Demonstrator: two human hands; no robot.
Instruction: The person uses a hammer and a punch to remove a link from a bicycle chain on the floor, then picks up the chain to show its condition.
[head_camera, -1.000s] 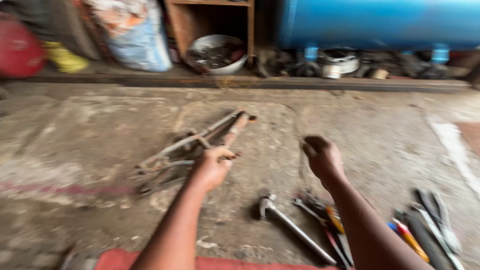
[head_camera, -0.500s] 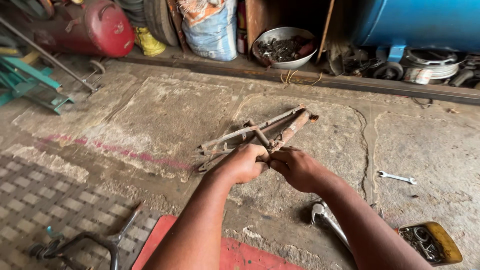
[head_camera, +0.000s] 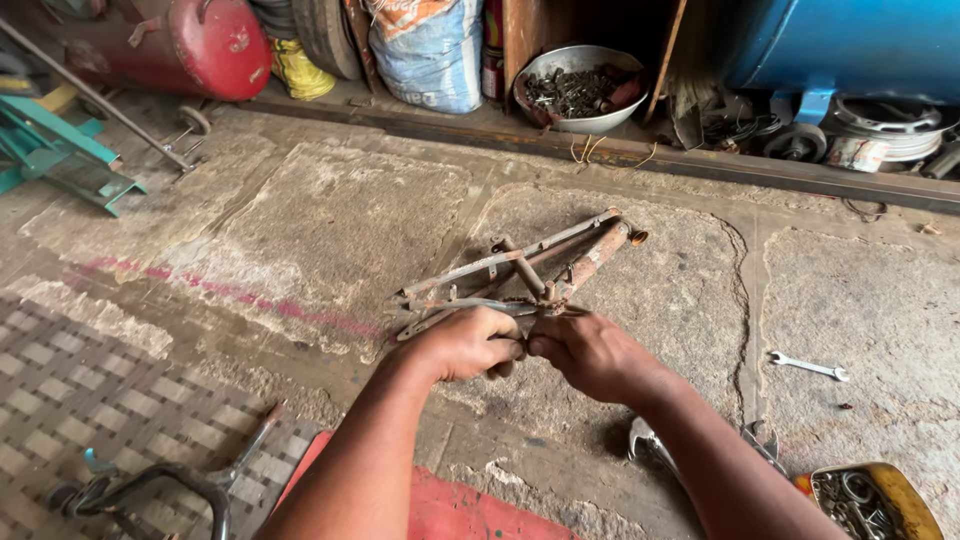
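Note:
A rusty bicycle frame lies flat on the concrete floor, its thick tube pointing to the upper right. My left hand is closed around the near end of the frame, where the thin tubes meet. My right hand sits right beside it, fingers curled at the same joint, touching the left hand's fingertips. What the fingers pinch is hidden under both hands.
A small spanner lies on the floor to the right. A yellow tray of small metal parts sits at the lower right, a wrench head under my right forearm. Along the back: metal bowl of scrap, sack, red tank, blue drum. Green stand at left.
A second ago my right hand hung apart from the frame; it has come in beside the left. The view has swung left, and both hands now close on the frame's near joint.

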